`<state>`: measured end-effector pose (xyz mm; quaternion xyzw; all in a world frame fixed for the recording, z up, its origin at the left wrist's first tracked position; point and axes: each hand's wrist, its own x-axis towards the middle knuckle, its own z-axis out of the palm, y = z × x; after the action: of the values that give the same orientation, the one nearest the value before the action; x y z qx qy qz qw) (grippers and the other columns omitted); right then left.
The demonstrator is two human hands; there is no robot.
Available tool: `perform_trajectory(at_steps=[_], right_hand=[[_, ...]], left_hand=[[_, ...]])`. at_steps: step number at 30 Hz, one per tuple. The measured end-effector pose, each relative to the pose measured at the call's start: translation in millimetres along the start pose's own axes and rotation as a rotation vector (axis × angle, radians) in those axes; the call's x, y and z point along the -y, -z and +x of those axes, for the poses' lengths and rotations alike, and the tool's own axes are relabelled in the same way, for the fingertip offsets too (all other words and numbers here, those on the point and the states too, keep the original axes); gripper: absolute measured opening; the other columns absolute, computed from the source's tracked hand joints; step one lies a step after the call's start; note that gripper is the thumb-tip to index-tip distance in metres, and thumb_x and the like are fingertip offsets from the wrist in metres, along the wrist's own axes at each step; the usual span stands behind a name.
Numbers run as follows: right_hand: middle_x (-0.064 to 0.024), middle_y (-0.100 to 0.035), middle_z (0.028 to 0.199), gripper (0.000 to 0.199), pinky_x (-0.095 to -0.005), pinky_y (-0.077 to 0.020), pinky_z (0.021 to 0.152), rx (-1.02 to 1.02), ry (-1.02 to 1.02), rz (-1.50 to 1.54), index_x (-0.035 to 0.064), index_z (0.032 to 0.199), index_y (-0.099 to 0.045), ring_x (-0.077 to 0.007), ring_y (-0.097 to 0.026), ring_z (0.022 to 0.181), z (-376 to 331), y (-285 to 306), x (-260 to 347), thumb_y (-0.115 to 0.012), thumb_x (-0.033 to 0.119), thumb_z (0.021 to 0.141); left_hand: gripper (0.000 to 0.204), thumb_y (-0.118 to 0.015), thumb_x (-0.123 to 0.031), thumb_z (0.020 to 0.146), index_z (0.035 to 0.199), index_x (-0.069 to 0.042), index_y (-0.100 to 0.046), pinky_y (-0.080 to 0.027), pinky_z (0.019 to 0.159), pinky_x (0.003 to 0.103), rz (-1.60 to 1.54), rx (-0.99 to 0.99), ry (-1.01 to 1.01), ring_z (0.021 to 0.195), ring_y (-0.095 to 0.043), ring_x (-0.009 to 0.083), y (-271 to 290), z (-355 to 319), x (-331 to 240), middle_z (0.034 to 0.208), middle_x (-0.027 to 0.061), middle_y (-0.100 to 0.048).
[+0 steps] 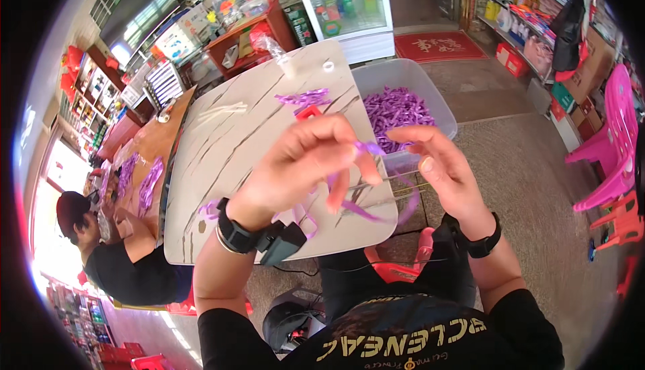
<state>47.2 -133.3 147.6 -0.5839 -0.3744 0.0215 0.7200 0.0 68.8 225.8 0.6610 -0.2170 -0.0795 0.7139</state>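
My left hand (302, 162) is raised over the near right part of the table, its thumb and forefinger pinched on a shiny purple ribbon (368, 147). From there the ribbon hangs in a loose, blurred loop below and between my hands. My right hand (443, 172) is just right of the ribbon, thumb and forefinger apart, with no clear hold on anything. Thin straight rods or wires (379, 199) show between the hands; what carries them is hidden. A red object (309, 112) lies partly behind my left hand, near a bundle of purple ribbon pieces (304, 97).
A clear plastic bin (440, 95) of purple ribbon pieces (403, 111) adjoins the marble-patterned table's (215, 148) right edge. White strips (222, 111) and a white roll (328, 66) lie on the tabletop. At left, another person (127, 256) sits by a wooden table (151, 152).
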Motion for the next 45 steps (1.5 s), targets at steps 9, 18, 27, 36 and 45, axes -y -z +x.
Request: perform_trajectory(at_steps=[9, 18, 27, 36, 45], right_hand=[[-0.0015, -0.057, 0.083, 0.020, -0.0205, -0.0422, 0.064, 0.157, -0.361, 0.111, 0.0010, 0.102, -0.053, -0.0065, -0.053, 0.075, -16.5, 15.9, 24.2, -0.051, 0.013, 0.086], [-0.0037, -0.057, 0.085, 0.013, -0.0208, -0.0420, 0.064, 0.019, -0.250, -0.157, -0.0009, 0.093, -0.056, -0.0062, -0.051, 0.073, -30.4, 23.4, 17.8, -0.054, 0.002, 0.081], [-0.0063, -0.054, 0.080, 0.024, -0.0223, -0.0415, 0.057, -0.263, 0.213, -0.567, 0.0045, 0.089, -0.062, -0.0139, -0.054, 0.069, -37.1, 25.8, 16.0, -0.062, -0.007, 0.069], [-0.0050, -0.053, 0.084, 0.025, -0.0212, -0.0399, 0.053, -0.152, 0.254, -0.589, 0.0092, 0.086, -0.066, -0.0114, -0.052, 0.066, -40.1, 27.3, 15.7, -0.066, -0.005, 0.066], [-0.0051, -0.054, 0.087, 0.030, -0.0266, -0.0425, 0.067, -0.271, 0.323, -0.940, 0.0084, 0.094, -0.062, -0.0158, -0.054, 0.072, -44.7, 40.6, 18.3, -0.066, -0.001, 0.066]], left_hand=[[0.009, -0.050, -0.011, 0.086, 0.085, -0.003, -0.047, -0.036, 0.039, 0.017, 0.167, 0.140, 0.247, 0.042, -0.046, 0.0045, -25.5, 12.4, 7.4, 0.072, 0.0041, -0.058], [0.006, -0.056, 0.001, 0.080, 0.083, -0.001, -0.052, -0.036, 0.039, 0.016, 0.402, 0.028, 0.210, 0.046, -0.050, 0.0025, -29.2, 0.0, 26.5, 0.073, 0.0053, -0.062], [0.017, -0.054, 0.000, 0.081, 0.097, 0.000, -0.051, -0.042, 0.045, 0.016, 0.706, -0.147, 0.067, 0.056, -0.057, 0.0071, -36.2, -14.0, 48.1, 0.080, 0.0101, -0.062], [0.033, -0.044, -0.029, 0.090, 0.103, 0.000, -0.052, -0.044, 0.075, 0.028, -0.103, 0.012, 0.346, 0.079, -0.054, 0.0136, -50.1, 5.5, 63.9, 0.085, 0.0071, -0.057], [0.020, -0.055, -0.018, 0.085, 0.090, 0.001, -0.059, -0.040, 0.074, 0.024, -0.018, 0.073, 0.286, 0.080, -0.051, 0.0090, -58.4, 27.7, 80.6, 0.087, 0.0035, -0.057]])
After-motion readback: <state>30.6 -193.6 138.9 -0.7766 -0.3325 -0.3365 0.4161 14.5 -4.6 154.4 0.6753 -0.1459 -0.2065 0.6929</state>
